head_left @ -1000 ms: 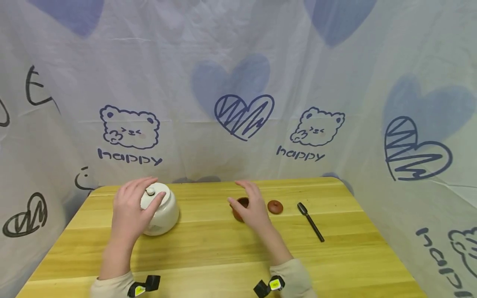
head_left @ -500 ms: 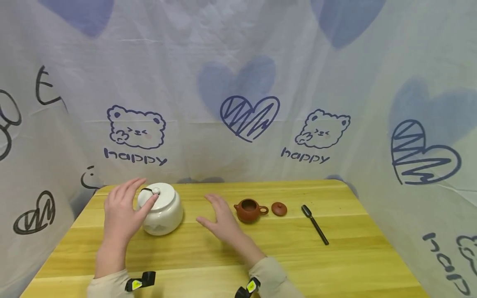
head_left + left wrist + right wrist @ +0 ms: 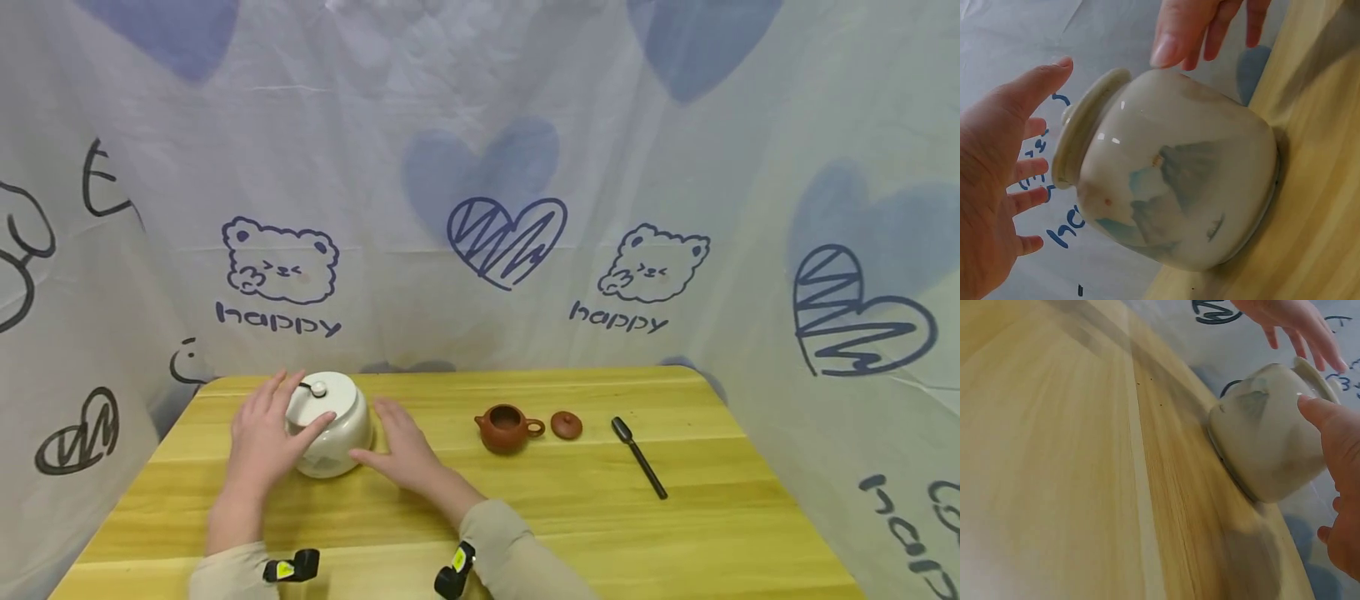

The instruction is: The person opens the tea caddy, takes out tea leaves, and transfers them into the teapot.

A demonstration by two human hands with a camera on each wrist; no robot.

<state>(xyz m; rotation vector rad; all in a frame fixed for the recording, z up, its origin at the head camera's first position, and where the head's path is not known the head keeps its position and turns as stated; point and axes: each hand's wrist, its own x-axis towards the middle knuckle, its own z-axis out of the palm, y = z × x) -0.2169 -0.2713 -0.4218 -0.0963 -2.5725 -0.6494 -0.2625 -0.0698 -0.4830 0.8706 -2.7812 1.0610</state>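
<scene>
A white lidded ceramic jar [image 3: 333, 446] with a faint painted landscape stands upright at the left of the wooden table. Its flat lid [image 3: 333, 398] is on, topped by a small round knob [image 3: 318, 389] with a dark cord. My left hand [image 3: 266, 437] hovers at the lid's left side, thumb and fingers spread around it; in the left wrist view a gap shows between the hand [image 3: 997, 169] and the lid. At the jar's right side is my right hand [image 3: 408, 454], fingers extended, its thumb right at the jar's wall [image 3: 1272, 434] in the right wrist view.
A small brown clay teapot [image 3: 504, 430] sits lidless right of the jar, with its round lid [image 3: 566, 425] beside the handle. Further right lies a black scoop [image 3: 639, 458]. A white printed cloth [image 3: 390, 275] hangs behind the table and at both sides.
My right hand has moved left from over the teapot to the jar's right side, uncovering the teapot. The left hand stays by the jar's lid. The camera view has shifted slightly.
</scene>
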